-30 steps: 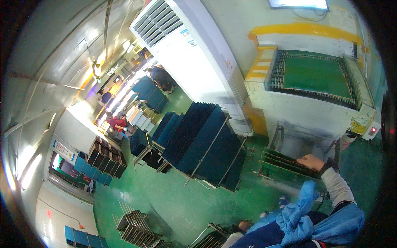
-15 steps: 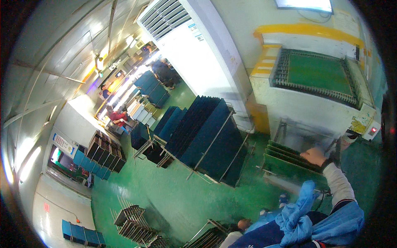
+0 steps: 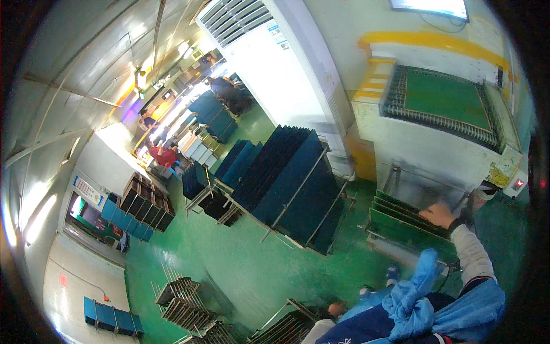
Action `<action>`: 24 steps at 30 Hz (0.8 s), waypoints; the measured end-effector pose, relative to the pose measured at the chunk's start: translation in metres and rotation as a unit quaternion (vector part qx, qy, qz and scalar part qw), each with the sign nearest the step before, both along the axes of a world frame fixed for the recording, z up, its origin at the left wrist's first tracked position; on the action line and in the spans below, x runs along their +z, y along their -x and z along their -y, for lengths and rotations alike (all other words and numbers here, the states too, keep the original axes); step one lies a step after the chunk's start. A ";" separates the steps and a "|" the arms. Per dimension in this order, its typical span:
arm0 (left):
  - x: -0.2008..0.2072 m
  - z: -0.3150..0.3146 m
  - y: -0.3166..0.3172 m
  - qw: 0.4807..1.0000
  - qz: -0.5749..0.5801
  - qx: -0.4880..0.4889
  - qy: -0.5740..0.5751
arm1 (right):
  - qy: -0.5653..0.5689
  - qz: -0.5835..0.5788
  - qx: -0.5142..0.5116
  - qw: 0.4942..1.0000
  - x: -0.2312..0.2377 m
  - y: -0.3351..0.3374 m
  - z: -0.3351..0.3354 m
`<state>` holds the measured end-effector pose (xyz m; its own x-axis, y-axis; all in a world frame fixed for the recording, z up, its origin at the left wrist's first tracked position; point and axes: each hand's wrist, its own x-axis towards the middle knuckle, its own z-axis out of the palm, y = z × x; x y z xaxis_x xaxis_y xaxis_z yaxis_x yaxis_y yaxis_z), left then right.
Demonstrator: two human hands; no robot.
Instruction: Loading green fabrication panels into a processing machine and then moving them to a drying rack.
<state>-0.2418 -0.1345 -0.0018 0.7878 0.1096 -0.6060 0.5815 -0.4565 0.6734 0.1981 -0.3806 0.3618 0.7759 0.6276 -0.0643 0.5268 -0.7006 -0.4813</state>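
My right hand point(image 3: 438, 215) is closed at the upper edge of the thin green panels point(image 3: 401, 226), which stand upright in a wire rack at the right. Its fingers seem wrapped round one panel's edge; the fingertips are partly hidden. My left hand point(image 3: 337, 309) is low in the view, beside a rack of dark panels point(image 3: 289, 328) at the bottom edge. Its fingers are too small and blurred to make out. Another green panel point(image 3: 444, 100) lies flat on the roller bed of a white machine point(image 3: 429, 135) beyond my right hand.
A large rack of dark blue panels point(image 3: 295, 200) stands mid-floor. Stacked empty racks point(image 3: 183, 301) are at the lower left. Behind rises a tall white air conditioner point(image 3: 275, 74). Dark crates point(image 3: 146, 203) stand by the left wall. People point(image 3: 163, 156) sit at a lit bench far off.
The view has shifted slightly. My right hand stays at the green panels in much the same pose, and my left hand remains beside the lower rack.
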 end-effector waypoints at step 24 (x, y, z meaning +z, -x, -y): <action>-0.008 -0.004 -0.004 0.999 -0.026 0.025 0.010 | 0.108 -0.076 0.004 0.991 -0.026 -0.030 -0.003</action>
<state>-0.2374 -0.1306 -0.0099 0.7495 0.1357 -0.6479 0.6373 -0.4126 0.6508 0.2277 -0.3778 0.3357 0.7420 0.5929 -0.3129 0.4663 -0.7918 -0.3945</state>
